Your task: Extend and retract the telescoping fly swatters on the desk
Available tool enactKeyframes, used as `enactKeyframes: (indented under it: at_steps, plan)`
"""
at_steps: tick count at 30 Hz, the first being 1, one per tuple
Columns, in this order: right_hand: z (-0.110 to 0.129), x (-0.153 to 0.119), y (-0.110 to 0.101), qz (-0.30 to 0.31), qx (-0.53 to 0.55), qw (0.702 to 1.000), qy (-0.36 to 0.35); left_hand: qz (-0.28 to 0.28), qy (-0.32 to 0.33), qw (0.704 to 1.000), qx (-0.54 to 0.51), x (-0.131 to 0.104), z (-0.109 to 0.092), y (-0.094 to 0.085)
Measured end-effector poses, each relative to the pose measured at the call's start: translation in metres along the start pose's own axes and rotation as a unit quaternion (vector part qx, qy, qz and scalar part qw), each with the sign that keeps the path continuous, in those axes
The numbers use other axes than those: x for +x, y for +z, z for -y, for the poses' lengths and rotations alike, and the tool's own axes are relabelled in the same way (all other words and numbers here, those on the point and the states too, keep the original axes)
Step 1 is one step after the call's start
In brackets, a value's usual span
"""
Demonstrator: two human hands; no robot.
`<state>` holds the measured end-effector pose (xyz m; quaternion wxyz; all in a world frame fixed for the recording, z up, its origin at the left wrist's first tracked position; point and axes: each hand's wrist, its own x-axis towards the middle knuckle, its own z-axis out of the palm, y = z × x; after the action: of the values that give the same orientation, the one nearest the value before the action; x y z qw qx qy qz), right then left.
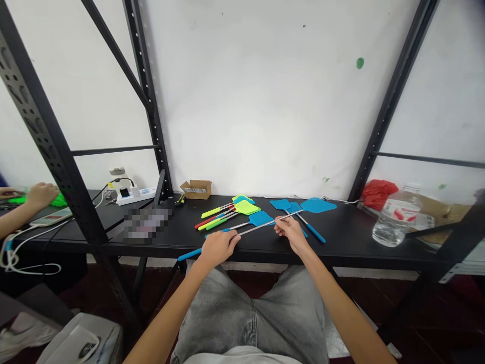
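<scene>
One blue swatter (319, 205), seen extended, is judged in progress: rod (257, 227) pinched by the right hand (291, 233), handle (189, 254) apparently enclosed by the left hand (219, 247); other swatters (248, 207) lie unheld.

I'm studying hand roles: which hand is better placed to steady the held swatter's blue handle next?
Probably the left hand: it sits right at the blue handle, while the right hand is farther along the metal shaft, nearer the blue paddle.
</scene>
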<state>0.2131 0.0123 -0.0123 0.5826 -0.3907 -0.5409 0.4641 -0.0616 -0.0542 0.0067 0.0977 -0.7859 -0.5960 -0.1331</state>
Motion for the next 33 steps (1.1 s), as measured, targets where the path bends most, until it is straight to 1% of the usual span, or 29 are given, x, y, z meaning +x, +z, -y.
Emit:
enactKeyframes:
  at_steps: [13, 25, 33]
  plan:
    - [0.0001, 0.0008, 0.0005, -0.005, 0.017, 1.000, 0.013, -0.004, -0.008, 1.000, 0.005, 0.0005, -0.0007, 0.0009]
    - [-0.0001, 0.0005, 0.0006, -0.002, 0.012, 1.000, 0.013, -0.009, -0.007, 1.000, -0.002, 0.0002, -0.0016, 0.0016]
    - [0.0009, -0.0006, 0.0010, -0.004, 0.017, 1.000, 0.013, 0.005, -0.012, 1.000, 0.010, 0.0005, -0.0020, 0.0002]
